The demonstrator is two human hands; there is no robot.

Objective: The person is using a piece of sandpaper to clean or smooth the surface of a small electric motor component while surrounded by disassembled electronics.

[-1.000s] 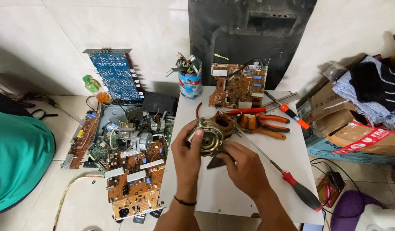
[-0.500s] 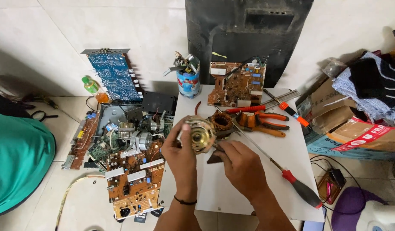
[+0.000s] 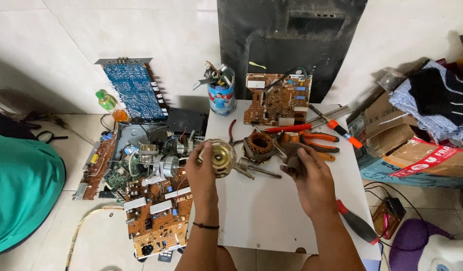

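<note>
Two hands work over the white board (image 3: pixel 271 211): the left hand (image 3: pixel 202 173) grips a brass motor cap (image 3: pixel 218 158) near its left edge. The right hand (image 3: pixel 311 178) closes on a dark part (image 3: pixel 291 155), right of the copper-wound stator (image 3: pixel 260 145). Bare board lies nearer; pliers (image 3: pixel 316 143) crowd the far side.

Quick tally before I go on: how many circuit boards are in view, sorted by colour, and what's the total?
Blue circuit board: 1, leaning on the wall.
Brown circuit boards: 3, namely one at the back of the white table, one on the floor by the left hand, and one on edge at the left of the pile.
Total: 4. Small green boards in the scrap pile are too jumbled to count.
</note>
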